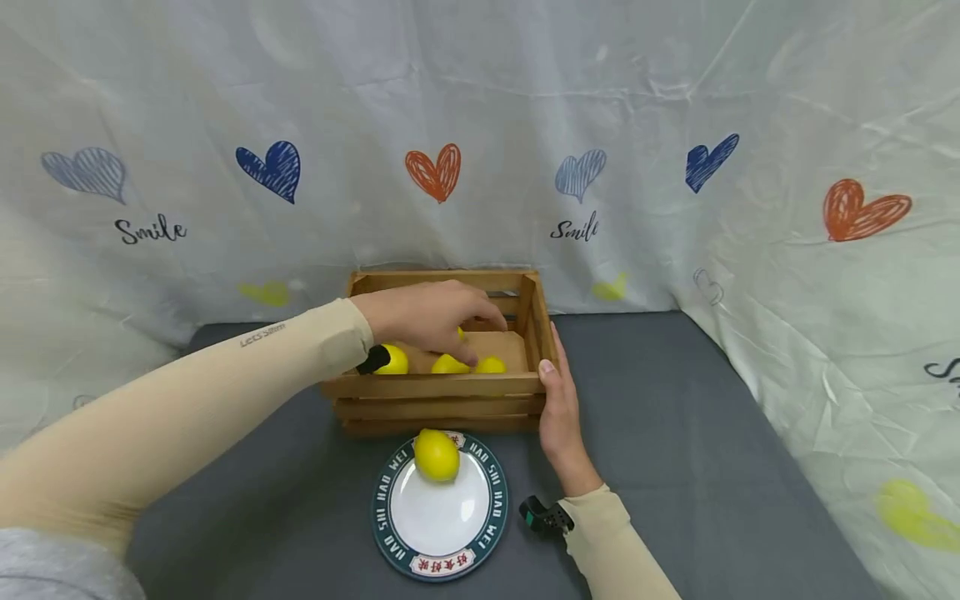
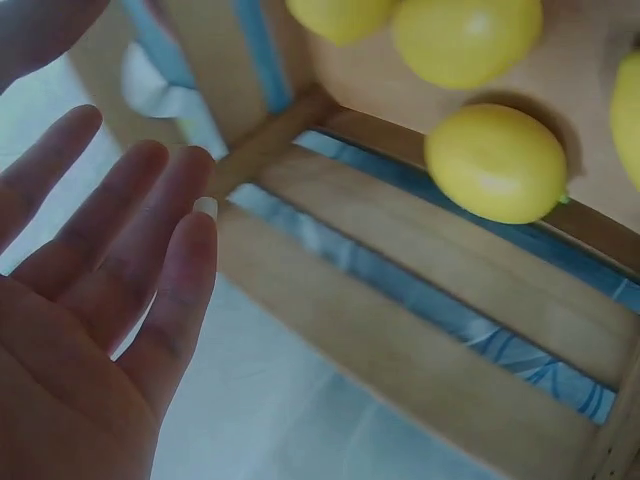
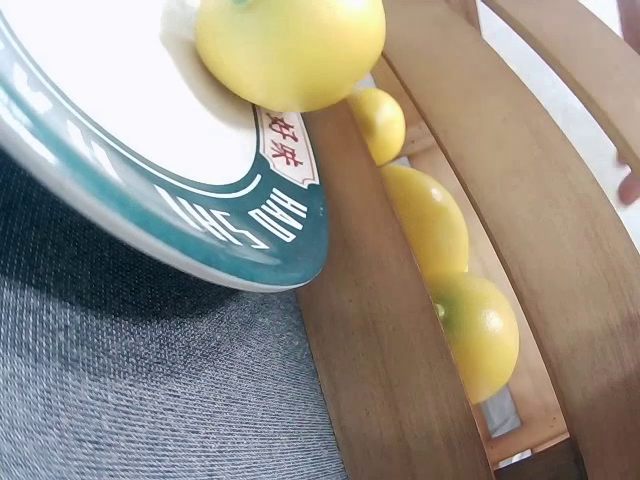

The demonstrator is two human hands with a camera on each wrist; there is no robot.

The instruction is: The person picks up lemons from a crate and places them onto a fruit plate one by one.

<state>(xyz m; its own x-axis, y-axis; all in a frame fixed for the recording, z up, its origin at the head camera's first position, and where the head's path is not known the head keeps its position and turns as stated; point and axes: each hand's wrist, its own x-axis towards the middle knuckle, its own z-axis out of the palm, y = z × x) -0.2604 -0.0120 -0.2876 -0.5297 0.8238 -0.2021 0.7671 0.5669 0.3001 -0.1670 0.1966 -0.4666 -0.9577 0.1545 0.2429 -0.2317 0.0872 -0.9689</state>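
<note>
My left hand (image 1: 435, 317) reaches over a slatted wooden crate (image 1: 435, 385), its fingers loosely bent. In the left wrist view this hand (image 2: 110, 270) is empty, fingers spread apart near the crate's slats (image 2: 420, 260). Several yellow lemons (image 2: 497, 165) lie on the crate's floor. At the crate's right end, my right hand (image 1: 561, 408) rests against the outside, fingers straight along the side and thumb on the front corner. A single lemon (image 1: 437, 455) sits toward the far rim of a white plate with a green border (image 1: 441, 521), in front of the crate. The right wrist view hides the right hand's grip area.
The crate stands on a dark grey cloth-covered table (image 1: 645, 433). Behind it hangs a pale curtain (image 1: 495, 100) printed with hearts, which also runs along the right side. Black wrist devices (image 1: 547, 515) are worn on both wrists.
</note>
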